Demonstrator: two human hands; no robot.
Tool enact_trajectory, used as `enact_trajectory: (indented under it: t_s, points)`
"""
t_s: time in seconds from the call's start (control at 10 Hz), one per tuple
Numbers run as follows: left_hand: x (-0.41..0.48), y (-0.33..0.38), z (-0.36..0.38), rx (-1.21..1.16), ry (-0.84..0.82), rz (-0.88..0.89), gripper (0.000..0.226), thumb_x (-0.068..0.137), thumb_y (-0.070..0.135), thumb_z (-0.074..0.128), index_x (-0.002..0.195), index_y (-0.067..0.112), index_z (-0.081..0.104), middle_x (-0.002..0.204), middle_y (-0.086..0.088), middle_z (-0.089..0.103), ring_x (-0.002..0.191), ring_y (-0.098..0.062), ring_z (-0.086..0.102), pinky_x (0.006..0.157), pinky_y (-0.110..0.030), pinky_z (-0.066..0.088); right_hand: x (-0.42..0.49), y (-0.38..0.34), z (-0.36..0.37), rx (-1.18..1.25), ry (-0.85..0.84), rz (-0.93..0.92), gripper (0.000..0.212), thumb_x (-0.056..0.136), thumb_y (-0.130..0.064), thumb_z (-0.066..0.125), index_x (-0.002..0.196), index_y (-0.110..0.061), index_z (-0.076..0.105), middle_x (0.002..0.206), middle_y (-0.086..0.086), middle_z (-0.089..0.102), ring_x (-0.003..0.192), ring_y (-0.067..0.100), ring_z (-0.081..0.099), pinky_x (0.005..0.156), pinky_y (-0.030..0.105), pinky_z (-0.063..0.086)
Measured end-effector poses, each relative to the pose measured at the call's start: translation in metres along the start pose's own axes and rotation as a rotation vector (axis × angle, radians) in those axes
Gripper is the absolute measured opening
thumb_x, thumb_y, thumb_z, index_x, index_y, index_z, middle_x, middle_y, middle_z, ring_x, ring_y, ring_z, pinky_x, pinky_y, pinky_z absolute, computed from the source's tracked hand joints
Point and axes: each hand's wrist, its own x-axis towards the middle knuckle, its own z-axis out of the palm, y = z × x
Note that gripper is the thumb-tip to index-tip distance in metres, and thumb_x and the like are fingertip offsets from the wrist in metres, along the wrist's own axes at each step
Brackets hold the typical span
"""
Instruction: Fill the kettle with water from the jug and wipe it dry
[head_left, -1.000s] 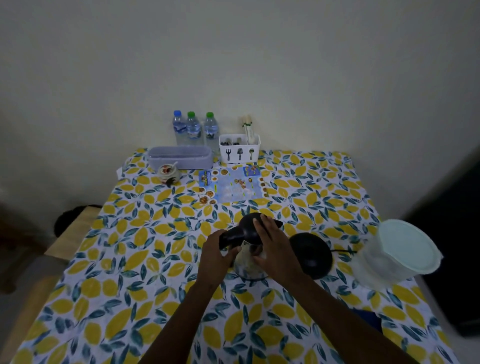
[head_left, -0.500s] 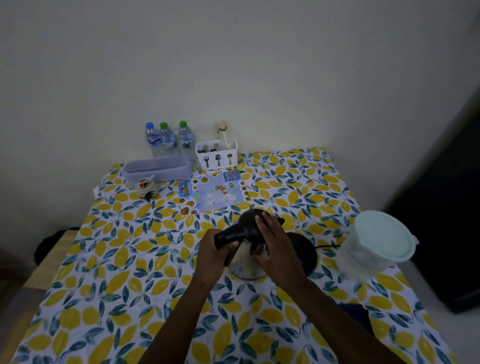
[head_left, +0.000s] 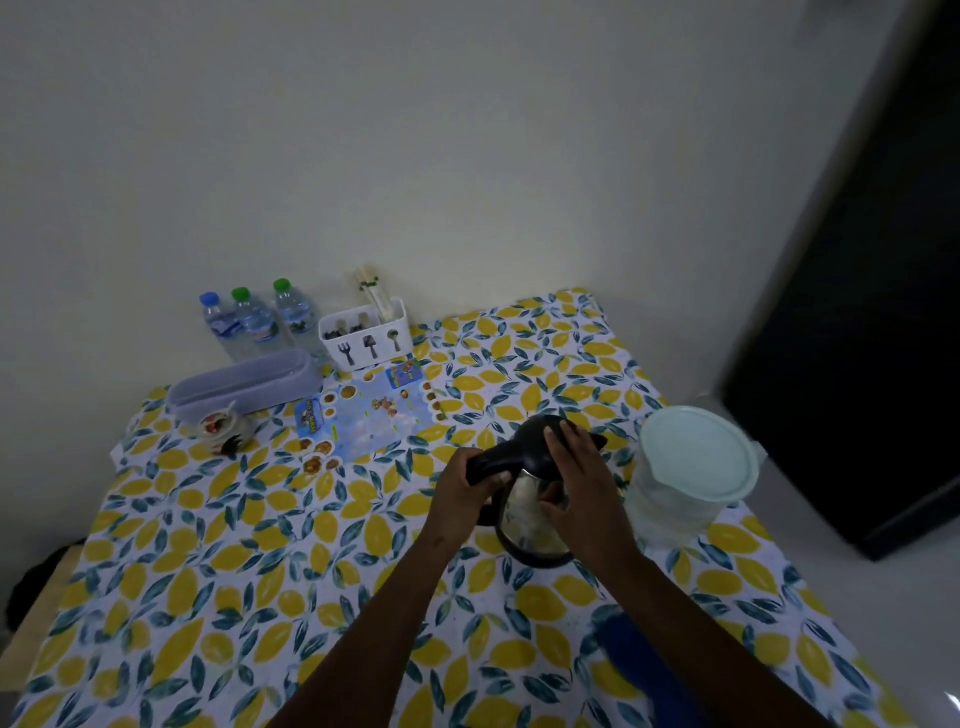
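A steel kettle (head_left: 525, 519) with a black lid and black handle stands slightly tilted in the middle right of the table. My left hand (head_left: 464, 486) is closed around the black handle. My right hand (head_left: 581, 486) clasps the kettle from the right, fingers over the lid and thumb on the steel body. The translucent jug (head_left: 685, 480) with a pale green lid stands upright just right of the kettle, untouched. A blue cloth (head_left: 636, 657) lies near the front edge, partly under my right forearm. The kettle's round black base is hidden.
The table wears a lemon-print cloth (head_left: 270, 561). At the back stand three water bottles (head_left: 254, 319), a white cutlery holder (head_left: 366, 338), a lilac box (head_left: 244, 382), a small ceramic cup (head_left: 221, 428) and a blue printed mat (head_left: 363, 415). A dark doorway (head_left: 872, 312) is to the right.
The kettle has shifted right in both hands, ending close beside the jug where the black base stood; the base no longer shows. The view has swung toward the right.
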Motion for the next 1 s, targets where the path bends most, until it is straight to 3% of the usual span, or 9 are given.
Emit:
enact_trajectory:
  t_s: [0.2,0.3,0.4,0.5,0.6,0.7,0.8,0.9,1.0]
  points:
    - [0.004,-0.009,-0.007,0.012,-0.014,-0.049,0.015,0.089,0.034,0.066,0.095,0.029,0.053,0.089,0.007,0.055,0.078,-0.002,0.057,0.066,-0.017,0.042,0.002,-0.001,0.011,-0.045,-0.019,-0.020,0.092,0.073,-0.019,0.077,0.149,-0.022,0.025,0.158,0.007,0.026,0.147,0.026,0.016,0.113,0.049,0.031]
    - [0.001,-0.016,-0.007,0.025,-0.029,-0.059,0.019,0.090,0.034,0.065,0.100,0.020,0.056,0.088,0.001,0.054,0.077,-0.010,0.056,0.070,-0.021,0.043,-0.001,-0.002,0.017,-0.038,-0.017,-0.024,0.091,0.074,-0.018,0.077,0.149,-0.022,0.025,0.158,0.006,0.025,0.147,0.026,0.015,0.113,0.049,0.033]
    - [-0.001,-0.025,-0.001,0.069,-0.015,-0.051,0.029,0.091,0.035,0.062,0.107,0.012,0.053,0.092,0.002,0.053,0.082,-0.016,0.056,0.071,-0.018,0.043,-0.006,0.003,0.019,0.001,0.008,-0.033,0.096,0.070,-0.018,0.081,0.148,-0.020,0.026,0.158,0.005,0.024,0.147,0.024,0.014,0.113,0.046,0.030]
    - [-0.003,-0.023,0.001,0.066,0.019,-0.022,0.026,0.092,0.035,0.061,0.108,0.018,0.052,0.096,0.004,0.055,0.087,-0.014,0.058,0.072,-0.012,0.044,-0.006,0.004,0.018,-0.010,-0.002,-0.030,0.100,0.069,-0.021,0.082,0.149,-0.022,0.022,0.159,0.003,0.021,0.147,0.021,0.010,0.113,0.044,0.026]
    - [-0.005,-0.019,0.001,0.106,0.035,0.011,0.027,0.094,0.033,0.059,0.113,0.014,0.052,0.105,-0.007,0.057,0.095,-0.021,0.059,0.081,-0.034,0.051,-0.006,0.000,0.014,-0.042,-0.030,-0.036,0.094,0.074,-0.025,0.078,0.150,-0.021,0.021,0.160,0.003,0.019,0.148,0.022,0.008,0.114,0.046,0.028]
    - [-0.016,-0.018,0.000,0.240,0.063,0.064,0.037,0.097,0.029,0.054,0.129,0.011,0.047,0.123,-0.011,0.055,0.112,-0.026,0.056,0.095,-0.035,0.048,-0.007,-0.002,0.010,-0.072,-0.036,-0.047,0.086,0.080,-0.028,0.072,0.150,-0.020,0.023,0.160,0.005,0.019,0.148,0.024,0.009,0.114,0.048,0.030]
    - [-0.032,-0.018,-0.009,0.447,0.109,0.160,0.059,0.098,0.029,0.052,0.147,0.007,0.028,0.153,-0.013,0.034,0.142,-0.028,0.031,0.117,-0.041,0.029,-0.008,-0.007,0.003,-0.137,0.011,-0.074,0.074,0.083,-0.031,0.069,0.146,-0.016,0.034,0.157,0.010,0.027,0.145,0.029,0.022,0.110,0.053,0.033]
    - [-0.031,-0.008,-0.026,0.505,0.155,0.214,0.065,0.098,0.034,0.049,0.150,0.012,0.017,0.160,-0.004,0.014,0.149,-0.022,0.010,0.123,-0.043,0.013,0.001,-0.017,0.000,-0.181,0.055,-0.108,0.067,0.084,-0.030,0.067,0.143,-0.013,0.040,0.154,0.011,0.033,0.143,0.032,0.029,0.108,0.055,0.037]
    - [-0.020,0.022,-0.056,0.601,0.192,0.254,0.068,0.098,0.044,0.042,0.152,0.019,0.009,0.156,0.008,-0.004,0.148,-0.016,-0.007,0.122,-0.037,0.001,0.026,-0.044,-0.015,-0.189,0.023,-0.171,0.066,0.091,-0.035,0.057,0.148,-0.014,0.030,0.159,0.006,0.019,0.147,0.028,0.016,0.114,0.051,0.026]
